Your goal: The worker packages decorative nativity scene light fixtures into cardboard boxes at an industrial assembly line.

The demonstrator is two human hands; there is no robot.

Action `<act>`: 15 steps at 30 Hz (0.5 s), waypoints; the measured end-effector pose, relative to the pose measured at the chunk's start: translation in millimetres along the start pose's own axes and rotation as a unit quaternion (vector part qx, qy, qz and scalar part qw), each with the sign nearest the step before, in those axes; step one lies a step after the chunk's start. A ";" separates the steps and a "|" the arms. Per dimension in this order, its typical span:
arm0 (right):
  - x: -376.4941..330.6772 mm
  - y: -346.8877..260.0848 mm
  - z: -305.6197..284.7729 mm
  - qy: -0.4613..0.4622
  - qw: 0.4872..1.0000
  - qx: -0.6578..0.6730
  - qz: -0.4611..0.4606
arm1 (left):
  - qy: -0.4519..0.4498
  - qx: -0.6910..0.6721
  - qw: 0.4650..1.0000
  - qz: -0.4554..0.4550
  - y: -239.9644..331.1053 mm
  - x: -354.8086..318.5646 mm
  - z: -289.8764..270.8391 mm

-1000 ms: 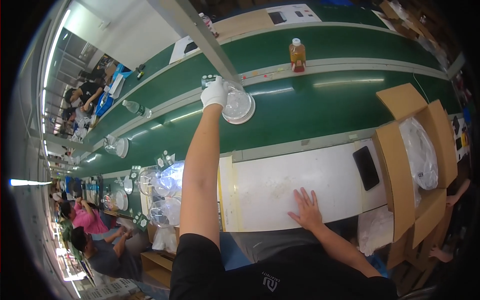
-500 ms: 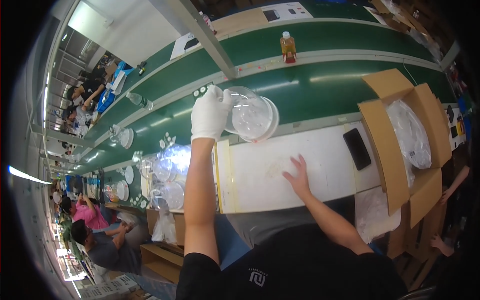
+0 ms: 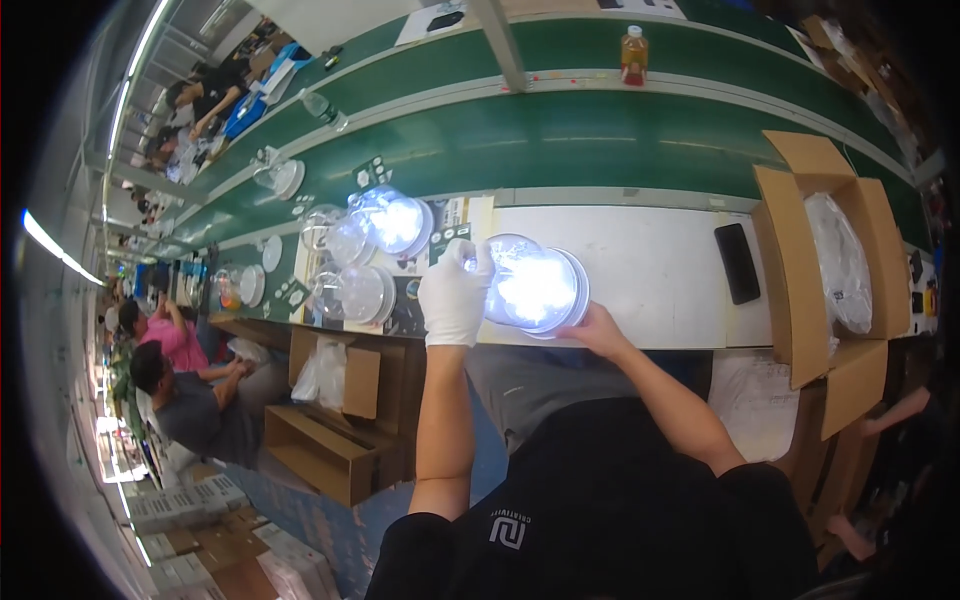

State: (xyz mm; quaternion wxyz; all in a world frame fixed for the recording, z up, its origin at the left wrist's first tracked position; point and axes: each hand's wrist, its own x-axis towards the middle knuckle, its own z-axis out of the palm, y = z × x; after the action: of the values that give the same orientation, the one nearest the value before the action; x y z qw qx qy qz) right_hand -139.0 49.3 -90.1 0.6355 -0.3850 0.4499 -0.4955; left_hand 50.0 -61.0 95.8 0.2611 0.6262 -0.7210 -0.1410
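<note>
A clear, rounded lamp (image 3: 535,285) with a white base glows brightly white over the near edge of the white board. My left hand (image 3: 455,295), in a white glove, is closed on the lamp's narrower end. My bare right hand (image 3: 597,332) grips the rim of its base from the right, with some fingers hidden behind it. Just left stands another lit lamp (image 3: 398,222), beside an unlit clear lamp (image 3: 362,294) of the same kind.
An open cardboard box (image 3: 785,270) with plastic bags stands right, past a black phone (image 3: 738,264) on the white board (image 3: 640,255). The green conveyor belt (image 3: 560,140) runs behind. A drink bottle (image 3: 634,58) stands farther back. Two people sit at the left.
My left hand has brought the lamp down and nearer from over the green belt, and it now shines. My right hand has moved from above the board to its base. The view has shifted.
</note>
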 end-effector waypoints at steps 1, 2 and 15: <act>-0.2 1.7 -1.5 -0.021 0.999 0.008 -0.031 | 0.018 0.016 1.000 0.006 -3.3 -3.5 0.9; 0.3 4.7 0.0 -0.025 0.999 0.007 -0.030 | 0.035 0.032 0.999 0.014 -5.6 -6.4 2.6; 10.4 15.7 -35.4 0.255 0.947 -0.097 0.167 | 0.066 -0.184 0.967 0.162 -15.6 -31.2 106.4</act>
State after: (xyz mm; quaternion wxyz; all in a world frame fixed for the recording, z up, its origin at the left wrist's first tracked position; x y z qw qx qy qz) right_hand -167.2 40.9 -117.4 0.5328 -0.2246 0.7007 -0.4180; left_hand 6.6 -46.4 -6.4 0.4384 0.4505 -0.7553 -0.1855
